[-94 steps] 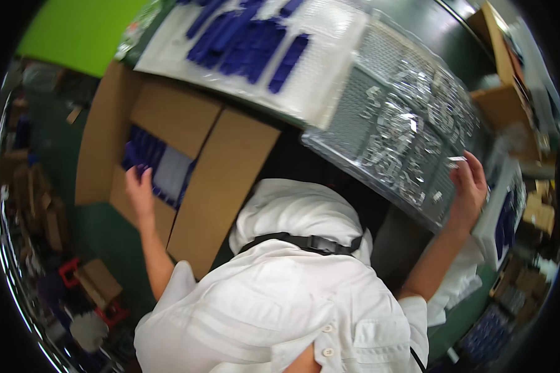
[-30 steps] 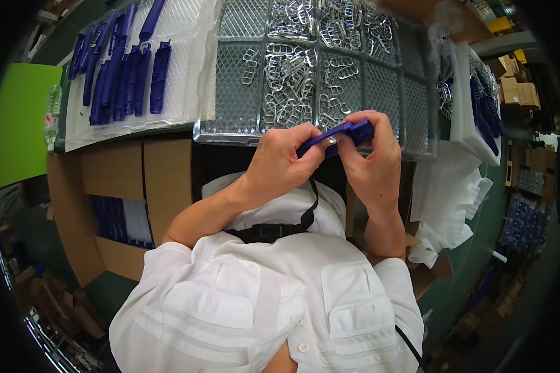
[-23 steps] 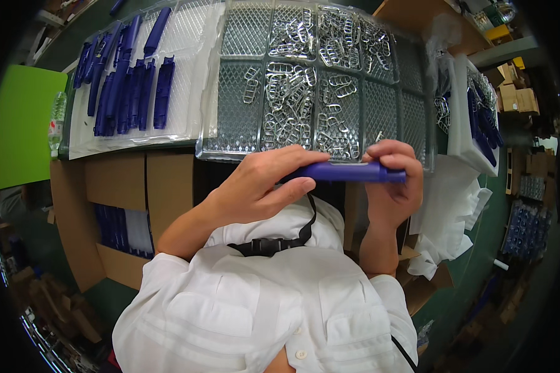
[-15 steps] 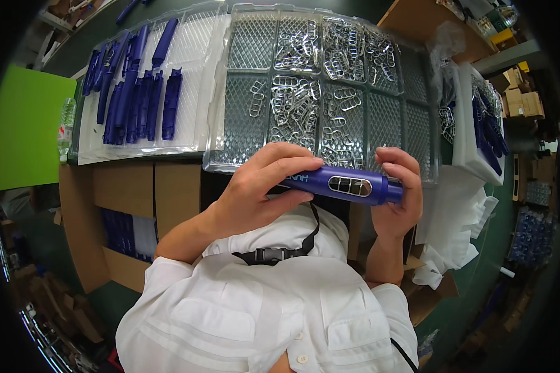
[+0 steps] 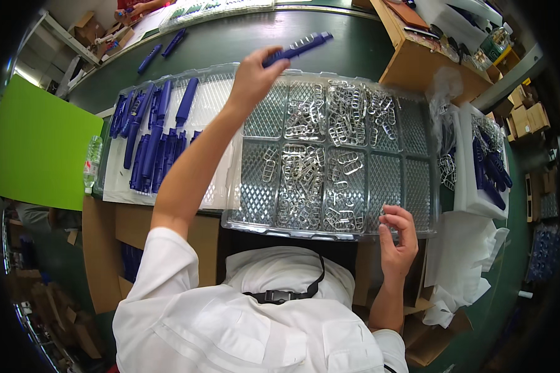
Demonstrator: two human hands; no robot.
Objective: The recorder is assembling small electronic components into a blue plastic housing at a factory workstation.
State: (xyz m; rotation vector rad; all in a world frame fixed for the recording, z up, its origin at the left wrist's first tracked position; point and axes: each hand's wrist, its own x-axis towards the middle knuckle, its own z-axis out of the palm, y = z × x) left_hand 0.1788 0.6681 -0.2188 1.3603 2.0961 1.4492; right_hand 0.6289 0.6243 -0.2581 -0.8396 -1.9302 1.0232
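Observation:
My left hand (image 5: 255, 78) reaches out over the far edge of the trays, closed around one end of a blue tubular casing (image 5: 306, 45). A silver slotted frame is set in the casing's side. My right hand (image 5: 398, 245) hovers at the near right edge of a clear compartment tray (image 5: 384, 180), its fingers loosely curled and the thumb a little apart; I see nothing held there. Many silver slotted frames (image 5: 301, 186) lie heaped in several of that tray's compartments. Left of it, blue casing parts (image 5: 146, 133) rest in a second clear tray (image 5: 214, 96), partly hidden by my left forearm.
Two blue casings (image 5: 149, 58) lie on the dark green table (image 5: 230, 40) beyond the trays. A white foam box (image 5: 463, 133) with blue parts stands at the right. A water bottle (image 5: 92, 163) is at the left, and open cardboard boxes (image 5: 100, 248) sit below the table edge.
My left hand has carried the blue casing away from my body, past the far tray edge. My right hand has let go of the casing's end. The view has shifted, showing more of the table.

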